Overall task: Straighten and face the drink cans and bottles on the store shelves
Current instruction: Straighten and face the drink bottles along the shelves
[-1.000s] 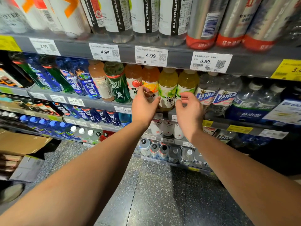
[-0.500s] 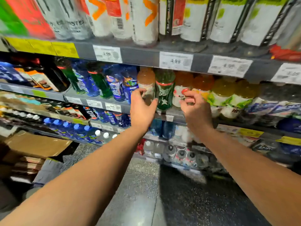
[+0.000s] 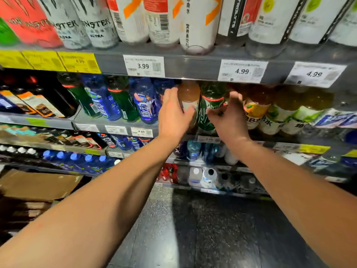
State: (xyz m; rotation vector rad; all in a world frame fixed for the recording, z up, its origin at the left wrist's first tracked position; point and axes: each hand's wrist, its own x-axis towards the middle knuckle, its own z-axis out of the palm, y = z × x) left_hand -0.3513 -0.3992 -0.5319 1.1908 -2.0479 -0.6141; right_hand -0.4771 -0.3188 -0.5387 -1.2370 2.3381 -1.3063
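Observation:
On the middle shelf point(image 3: 116, 120), my left hand point(image 3: 173, 115) is wrapped around a brown drink bottle point(image 3: 190, 93), thumb across its front and fingers on its left side. Right beside it stands a green bottle point(image 3: 211, 101) with a red neck band. My right hand point(image 3: 229, 117) hovers at the green bottle's right side with fingers spread and thumb pointing across its lower front; I see no firm grip. Orange-labelled and yellow-green bottles point(image 3: 257, 109) stand to the right. Blue bottles point(image 3: 144, 101) and more green ones line up to the left.
The upper shelf point(image 3: 193, 64) carries Monster cans point(image 3: 77, 26), white bottles and price tags close above my hands. Lower shelves hold small blue-capped bottles point(image 3: 81, 161) and dark bottles. A cardboard box point(image 3: 38, 184) sits on the floor at left. Dark speckled floor point(image 3: 193, 229) lies below.
Both hands have moved left along the middle shelf, from the orange and yellow bottles to the brown and green ones. My left hand took hold of the brown bottle; my right hand opened.

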